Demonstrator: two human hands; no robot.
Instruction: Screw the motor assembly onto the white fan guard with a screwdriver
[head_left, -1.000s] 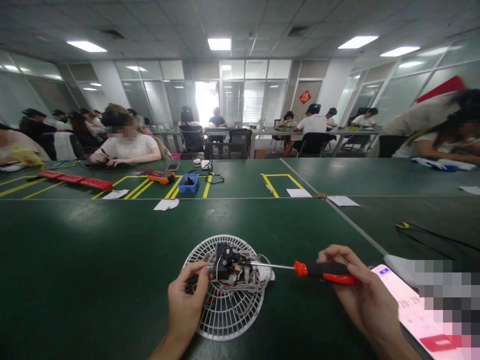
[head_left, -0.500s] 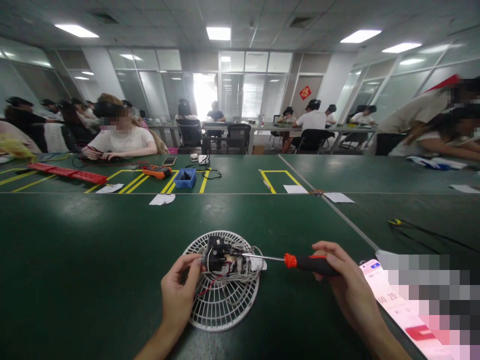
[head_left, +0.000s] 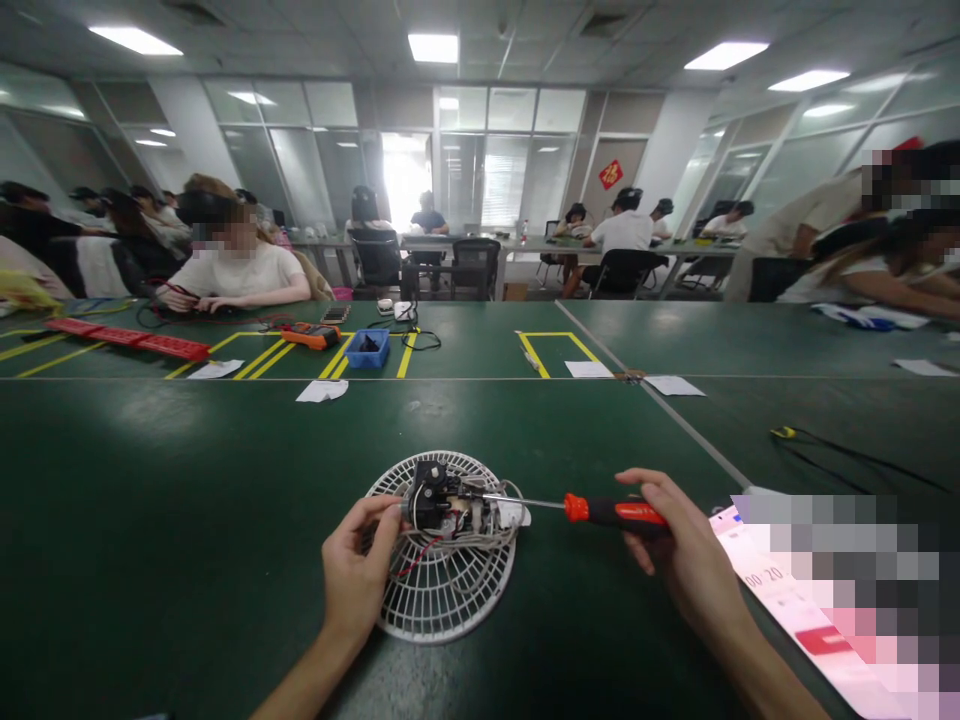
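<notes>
The left grip (head_left: 354, 565) pinches the fan mechanism (head_left: 429, 496); the right grip (head_left: 688, 545) holds a screwdriver (head_left: 609, 513).

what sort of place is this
Likely a shared workshop or training room: a long green table marked with yellow lines, a screwdriver in the right hand, and several people seated at tables beyond.

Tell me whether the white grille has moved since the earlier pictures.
No, not noticeably: against the pale seam across the green table, the white grille lies in about the same place. Only the camera's view has shifted.
</notes>
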